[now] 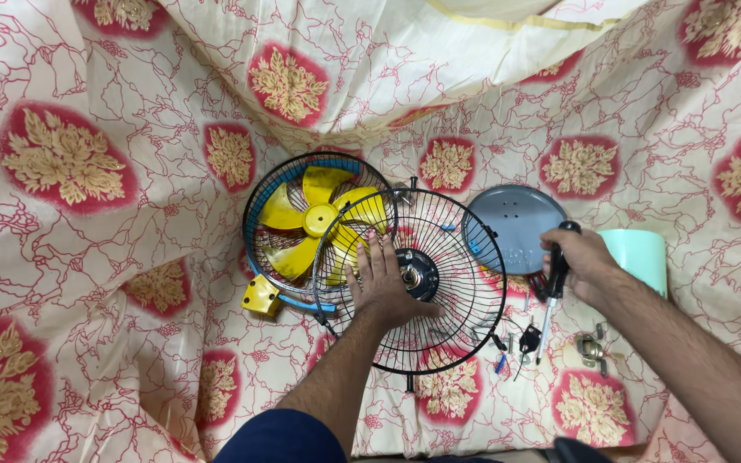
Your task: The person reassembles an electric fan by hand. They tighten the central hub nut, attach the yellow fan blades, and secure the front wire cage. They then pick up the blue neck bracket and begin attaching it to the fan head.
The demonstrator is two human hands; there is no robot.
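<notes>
On floral sheet, left hand [381,283] flat on black fan guard [439,343], right hand [581,257] grip round screwdriver [551,296].

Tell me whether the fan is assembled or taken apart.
Taken apart: the yellow blade lies in one wire guard, beside the other guard under the left hand.

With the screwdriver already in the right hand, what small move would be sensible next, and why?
Probably bring the screwdriver across to the hub of the black wire guard. The left hand lies flat on the guard beside the hub, steadying it, while the right hand holds the tool off to the side, tip down, touching nothing.
</notes>
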